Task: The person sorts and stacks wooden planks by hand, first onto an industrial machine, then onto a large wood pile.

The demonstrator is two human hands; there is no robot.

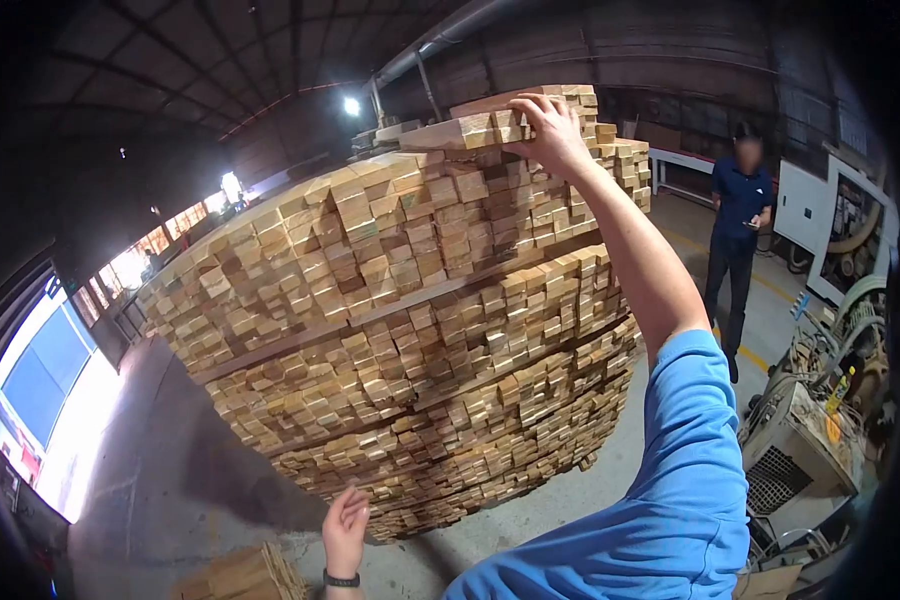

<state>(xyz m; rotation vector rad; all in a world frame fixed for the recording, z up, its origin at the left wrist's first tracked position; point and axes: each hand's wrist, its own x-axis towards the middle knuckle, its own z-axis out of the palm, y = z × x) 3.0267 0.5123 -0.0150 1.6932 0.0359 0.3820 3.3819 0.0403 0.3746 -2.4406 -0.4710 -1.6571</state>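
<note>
far left: bright window panels (pixel 45 400) line the wall of a dark-roofed shed, with grey concrete floor (pixel 170 470) below them. bottom left: a small low bundle of pale timber pieces (pixel 240 575) lies on the floor, partly cut off by the frame edge.

just right of it, the left hand (pixel 345 525) is held low, near the foot of the main stack and not touching it. a black wristband (pixel 341 579) sits at the wrist. the fingers are loosely bent and released, with nothing in them.

centre: a tall stack of pale square-cut timber lengths (pixel 420 320) fills the view, end grain facing the camera, in tiers parted by thin cross battens. a round ceiling lamp (pixel 351 105) glows above its left shoulder.

on the top tier, one pale square-cut timber length (pixel 465 131) juts towards the camera beyond its neighbours and rests roughly level. the right hand (pixel 550 130) is raised to it, fingers over the top of its end and thumb beneath, clasping it. a bright blue sleeve (pixel 690 450) covers the upper arm.

right: a co-worker in a dark blue shirt (pixel 740 230) stands on the floor, well apart from the stack.

far right: a white machine cabinet (pixel 840 230) and grey machinery with hoses (pixel 820 430). detail there is too distorted to read.
</note>
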